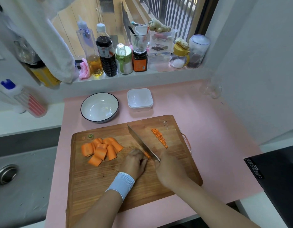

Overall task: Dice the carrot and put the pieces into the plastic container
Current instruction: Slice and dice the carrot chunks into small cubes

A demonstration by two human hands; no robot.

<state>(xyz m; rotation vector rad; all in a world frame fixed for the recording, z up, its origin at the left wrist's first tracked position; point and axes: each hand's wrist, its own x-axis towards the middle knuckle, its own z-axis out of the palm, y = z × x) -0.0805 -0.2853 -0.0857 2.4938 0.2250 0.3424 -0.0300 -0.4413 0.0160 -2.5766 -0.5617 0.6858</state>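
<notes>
**A:** Hands?

**B:** The left hand (136,162) has its fingers curled down over a short carrot stub (147,155), pinning it to the cutting board (109,186). The right hand (168,170) is wrapped round the handle of the knife (142,142); the handle itself is hidden.

**A:** Geometry for the next cut?

**B:** The blade runs diagonally from the right hand, up and away to the left. The stub pokes out of the left fingertips toward the blade and touches it. Its long axis is mostly covered, so I cannot tell. Judgement: cuts advance toward the left fingers, which must retreat.

**A:** The rest of the carrot?

**B:** A row of dice (159,137) lies right of the blade. Uncut slabs (101,149) are piled left of the left hand, the nearer one. The plastic container (140,100) sits beyond the board's far edge, with no carrot visible inside.
</notes>
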